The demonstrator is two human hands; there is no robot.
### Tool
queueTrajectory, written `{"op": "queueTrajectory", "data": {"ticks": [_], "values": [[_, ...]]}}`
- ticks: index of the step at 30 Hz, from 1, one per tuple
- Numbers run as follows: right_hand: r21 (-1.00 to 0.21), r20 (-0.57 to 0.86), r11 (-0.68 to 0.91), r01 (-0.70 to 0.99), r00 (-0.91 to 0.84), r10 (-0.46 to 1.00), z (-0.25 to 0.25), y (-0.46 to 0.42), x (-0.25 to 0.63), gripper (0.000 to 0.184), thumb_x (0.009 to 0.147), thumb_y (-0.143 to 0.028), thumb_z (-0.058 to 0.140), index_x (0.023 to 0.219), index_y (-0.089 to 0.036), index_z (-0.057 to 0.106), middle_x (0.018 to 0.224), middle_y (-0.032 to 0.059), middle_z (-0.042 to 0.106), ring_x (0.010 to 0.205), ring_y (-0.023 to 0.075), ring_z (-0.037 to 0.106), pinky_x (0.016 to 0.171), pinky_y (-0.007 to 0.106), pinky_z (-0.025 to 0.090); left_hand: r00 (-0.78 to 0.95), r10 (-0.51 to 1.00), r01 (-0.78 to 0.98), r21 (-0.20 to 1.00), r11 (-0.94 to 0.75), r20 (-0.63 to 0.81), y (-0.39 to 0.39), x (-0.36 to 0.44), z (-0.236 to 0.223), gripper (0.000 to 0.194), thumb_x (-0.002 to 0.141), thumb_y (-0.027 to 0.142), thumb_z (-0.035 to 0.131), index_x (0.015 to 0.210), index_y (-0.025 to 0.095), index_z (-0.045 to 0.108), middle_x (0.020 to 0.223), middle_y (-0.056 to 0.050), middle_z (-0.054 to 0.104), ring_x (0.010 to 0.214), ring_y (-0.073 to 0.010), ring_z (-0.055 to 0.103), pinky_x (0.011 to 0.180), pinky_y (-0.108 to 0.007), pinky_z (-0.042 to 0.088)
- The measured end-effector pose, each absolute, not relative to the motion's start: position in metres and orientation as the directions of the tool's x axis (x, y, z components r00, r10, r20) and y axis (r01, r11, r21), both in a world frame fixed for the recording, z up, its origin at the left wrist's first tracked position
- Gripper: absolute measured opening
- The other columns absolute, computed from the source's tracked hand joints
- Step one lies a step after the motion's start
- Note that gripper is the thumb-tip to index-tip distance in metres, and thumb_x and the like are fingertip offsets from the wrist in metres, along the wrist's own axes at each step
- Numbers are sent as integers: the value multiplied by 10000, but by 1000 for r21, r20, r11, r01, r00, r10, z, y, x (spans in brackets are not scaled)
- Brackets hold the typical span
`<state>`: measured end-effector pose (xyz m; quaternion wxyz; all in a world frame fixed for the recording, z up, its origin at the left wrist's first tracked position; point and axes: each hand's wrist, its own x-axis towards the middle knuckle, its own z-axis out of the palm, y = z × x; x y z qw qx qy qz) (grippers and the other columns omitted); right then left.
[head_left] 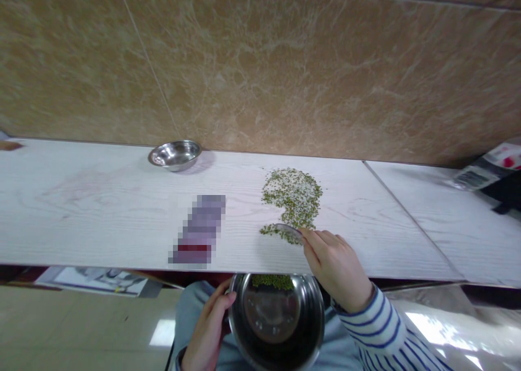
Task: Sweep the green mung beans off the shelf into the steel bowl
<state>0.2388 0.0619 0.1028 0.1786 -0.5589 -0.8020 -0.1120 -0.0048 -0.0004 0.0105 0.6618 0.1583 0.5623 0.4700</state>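
A heap of green beans mixed with white grains point(293, 197) lies on the white wood-grain table point(101, 213). My right hand point(334, 265) is closed in a pinch on a small flat scraper point(287, 230) whose blade rests at the heap's near edge. My left hand point(209, 322) grips the rim of a steel bowl point(279, 322) held below the table's front edge, over my lap. A small pile of green beans point(272, 281) sits at the bowl's far side.
A second, empty steel bowl point(175, 155) stands at the back of the table by the brown marble wall. A blurred-out flat object point(199, 230) lies left of the heap. Packages point(488, 170) sit at the far right.
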Motion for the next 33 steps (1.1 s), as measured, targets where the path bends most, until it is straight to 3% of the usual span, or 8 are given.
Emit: {"op": "queueTrajectory", "data": {"ticks": [5, 13, 18, 23, 28, 33], "values": [[-39, 414, 353, 935, -307, 857, 105, 59, 239, 249, 955, -145, 448, 1108, -183, 641, 890, 49, 732, 801, 177, 663, 702, 305, 427, -79, 816, -434, 757, 489, -573, 0, -3, 10, 417, 682, 404, 739, 1045, 199, 749, 1080, -66, 787, 1150, -314, 653, 917, -368, 530], [29, 430, 307, 951, -289, 855, 103, 72, 237, 230, 957, -144, 473, 1098, -169, 653, 824, 38, 723, 749, 184, 650, 675, 312, 387, -58, 823, -393, 770, 502, -566, -1, -5, 9, 470, 701, 419, 718, 1106, 182, 735, 1079, -93, 785, 1107, -323, 670, 923, -398, 524], [-24, 402, 357, 934, -317, 859, 103, 64, 227, 239, 950, -131, 487, 1124, -172, 645, 877, 44, 726, 807, 185, 645, 702, 308, 378, -65, 809, -384, 763, 520, -584, -1, -6, 11, 482, 695, 432, 718, 1108, 186, 733, 1071, -101, 784, 1062, -332, 688, 857, -398, 548], [-71, 391, 401, 914, -344, 854, 104, 56, 224, 255, 945, -124, 504, 1152, -180, 642, 910, 42, 724, 847, 183, 637, 729, 312, 372, -53, 821, -425, 757, 496, -568, -1, -5, 10, 444, 706, 416, 722, 1088, 189, 738, 1071, -82, 787, 1087, -315, 680, 903, -382, 535], [-33, 405, 374, 927, -329, 853, 107, 68, 224, 230, 949, -143, 531, 1141, -186, 651, 898, 33, 729, 823, 188, 634, 712, 319, 354, -45, 825, -446, 750, 488, -564, -1, -6, 10, 423, 726, 405, 715, 1094, 197, 735, 1091, -65, 785, 1122, -296, 666, 956, -370, 507], [7, 359, 354, 935, -333, 872, 107, 87, 217, 224, 949, -136, 548, 1134, -195, 659, 898, 26, 737, 844, 192, 642, 714, 322, 337, -56, 831, -407, 773, 487, -553, -1, -8, 12, 501, 701, 435, 715, 1131, 178, 731, 1089, -101, 783, 1098, -333, 675, 918, -410, 527]]}}
